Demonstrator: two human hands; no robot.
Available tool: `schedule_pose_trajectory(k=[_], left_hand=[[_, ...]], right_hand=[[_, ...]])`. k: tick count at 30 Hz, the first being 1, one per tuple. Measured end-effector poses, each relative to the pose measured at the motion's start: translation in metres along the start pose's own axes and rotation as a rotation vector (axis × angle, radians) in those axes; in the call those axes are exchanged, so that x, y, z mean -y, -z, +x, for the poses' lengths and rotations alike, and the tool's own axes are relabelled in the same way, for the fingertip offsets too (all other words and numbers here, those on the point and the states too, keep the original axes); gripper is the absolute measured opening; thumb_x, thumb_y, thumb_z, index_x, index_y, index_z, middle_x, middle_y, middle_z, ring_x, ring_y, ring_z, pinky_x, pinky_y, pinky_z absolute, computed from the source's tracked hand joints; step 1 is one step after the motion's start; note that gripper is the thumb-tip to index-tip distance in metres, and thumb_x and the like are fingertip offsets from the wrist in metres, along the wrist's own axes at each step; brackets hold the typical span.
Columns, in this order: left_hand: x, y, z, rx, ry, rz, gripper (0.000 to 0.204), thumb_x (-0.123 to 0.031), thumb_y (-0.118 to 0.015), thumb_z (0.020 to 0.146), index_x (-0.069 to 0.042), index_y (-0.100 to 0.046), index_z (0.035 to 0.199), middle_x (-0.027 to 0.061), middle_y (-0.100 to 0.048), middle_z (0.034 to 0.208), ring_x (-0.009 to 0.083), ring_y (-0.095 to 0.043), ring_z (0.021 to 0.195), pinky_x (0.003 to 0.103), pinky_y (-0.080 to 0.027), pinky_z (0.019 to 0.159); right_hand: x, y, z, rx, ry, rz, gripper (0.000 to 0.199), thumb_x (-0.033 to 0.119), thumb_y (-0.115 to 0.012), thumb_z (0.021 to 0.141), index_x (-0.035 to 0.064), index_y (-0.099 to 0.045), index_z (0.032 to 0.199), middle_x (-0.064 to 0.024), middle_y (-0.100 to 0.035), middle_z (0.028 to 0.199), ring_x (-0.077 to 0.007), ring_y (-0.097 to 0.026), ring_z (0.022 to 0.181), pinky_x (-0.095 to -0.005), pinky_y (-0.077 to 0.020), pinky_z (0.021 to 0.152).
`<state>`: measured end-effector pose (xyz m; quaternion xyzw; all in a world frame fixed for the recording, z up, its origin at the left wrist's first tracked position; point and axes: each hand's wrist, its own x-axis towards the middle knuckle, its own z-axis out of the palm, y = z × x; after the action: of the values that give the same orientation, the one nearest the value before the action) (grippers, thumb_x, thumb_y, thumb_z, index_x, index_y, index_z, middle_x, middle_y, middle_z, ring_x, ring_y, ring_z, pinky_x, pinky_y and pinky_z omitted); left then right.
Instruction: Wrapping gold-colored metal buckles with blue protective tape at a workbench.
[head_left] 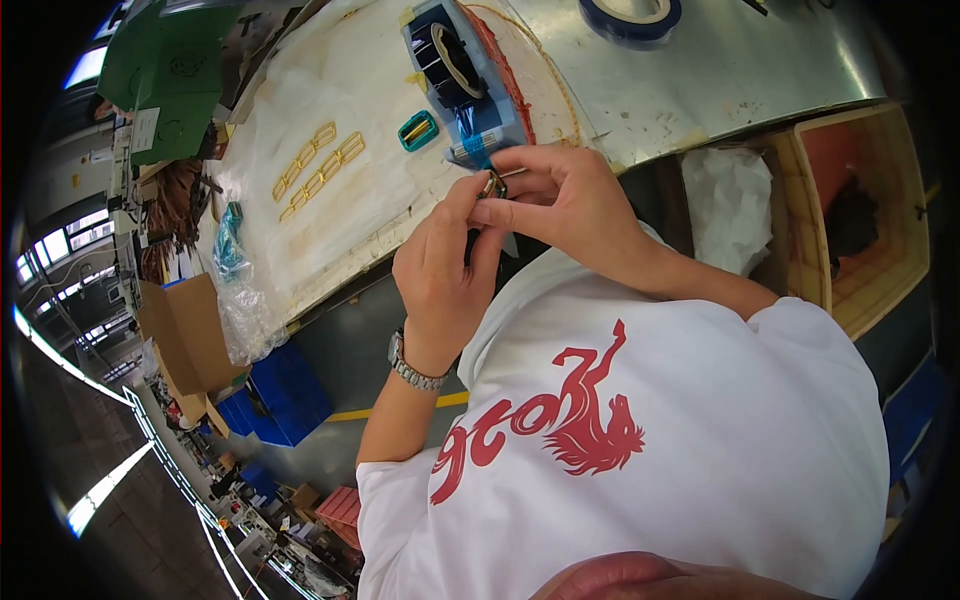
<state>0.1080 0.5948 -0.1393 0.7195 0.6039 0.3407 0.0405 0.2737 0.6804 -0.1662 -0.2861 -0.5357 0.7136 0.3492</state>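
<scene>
My left hand [442, 258], with a metal watch at the wrist, and my right hand [572, 200] meet at the table's near edge. Fingertips of both pinch a small gold metal piece [492, 186] with something dark on it, perhaps a buckle; fingers cover much of it. Right beyond them stands a blue-grey tape dispenser [505, 100] carrying a roll of blue tape [450, 62]. A gold piece wrapped in teal tape [417, 131] lies left of the dispenser. Farther left, several gold rectangular frames [322, 176] are laid out in two rows.
The worktable has a whitish covered part [375, 195] and bare metal [660, 110]. Another blue tape roll [632, 18] lies at the far right. Crumpled blue and clear plastic [232, 250] sits by the left edge, above a cardboard box [190, 330]. A yellowish bin [880, 220] stands at right.
</scene>
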Motion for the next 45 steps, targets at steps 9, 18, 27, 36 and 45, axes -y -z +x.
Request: schedule_pose_trajectory(k=[9, 18, 27, 36, 45], left_hand=[[0.01, 0.014, 0.013, 0.147, 0.38, -0.326, 0.026, 0.004, -0.07, 0.103, 0.004, -0.071, 0.129, 0.0105, -0.081, 0.09, 0.0145, -0.08, 0.082, 0.026, -0.063, 0.076], [0.008, 0.011, -0.023, 0.339, 0.455, -0.476, 0.028, 0.002, -0.069, 0.105, 0.006, -0.068, 0.133, 0.0108, -0.081, 0.093, 0.0153, -0.079, 0.082, 0.028, -0.064, 0.077], [0.016, 0.011, -0.06, 0.187, 0.494, -0.765, 0.035, 0.003, -0.07, 0.103, 0.001, -0.068, 0.138, 0.0107, -0.082, 0.099, 0.0119, -0.078, 0.084, 0.027, -0.062, 0.079], [0.018, 0.042, -0.035, 0.19, -0.146, 0.133, 0.045, -0.014, -0.089, 0.083, -0.006, -0.074, 0.125, 0.0106, -0.078, 0.112, 0.031, -0.075, 0.094, 0.039, -0.061, 0.08], [0.113, 0.029, 0.03, -0.005, -0.06, 0.288, 0.033, -0.02, -0.087, 0.09, -0.005, -0.075, 0.117, 0.0112, -0.079, 0.116, 0.0326, -0.074, 0.1, 0.041, -0.059, 0.085]], right_hand=[[-0.013, -0.011, -0.007, -0.056, -0.038, -0.085, 0.034, 0.027, -0.068, 0.111, -0.0063, -0.076, 0.116, -0.0087, -0.081, 0.088, -0.0123, -0.076, 0.079, -0.0274, -0.0598, 0.074], [-0.027, 0.004, -0.036, 0.029, -0.118, -0.152, 0.028, 0.017, -0.063, 0.112, -0.0063, -0.076, 0.122, -0.0099, -0.08, 0.098, -0.0136, -0.075, 0.086, -0.0296, -0.0626, 0.082], [-0.013, 0.003, -0.023, 0.237, -0.114, -0.24, 0.021, 0.012, -0.067, 0.109, -0.0038, -0.078, 0.116, -0.0054, -0.078, 0.092, -0.01, -0.069, 0.076, -0.0263, -0.0573, 0.071], [-0.011, -0.012, -0.018, 0.241, -0.052, -0.419, 0.02, 0.012, -0.067, 0.11, -0.0029, -0.077, 0.119, -0.0042, -0.076, 0.092, -0.0095, -0.067, 0.074, -0.0255, -0.057, 0.069], [-0.02, -0.003, -0.005, 0.317, -0.259, -0.191, 0.038, 0.026, -0.056, 0.116, -0.0012, -0.066, 0.141, -0.0079, -0.077, 0.106, -0.0111, -0.069, 0.087, -0.0277, -0.0581, 0.08]])
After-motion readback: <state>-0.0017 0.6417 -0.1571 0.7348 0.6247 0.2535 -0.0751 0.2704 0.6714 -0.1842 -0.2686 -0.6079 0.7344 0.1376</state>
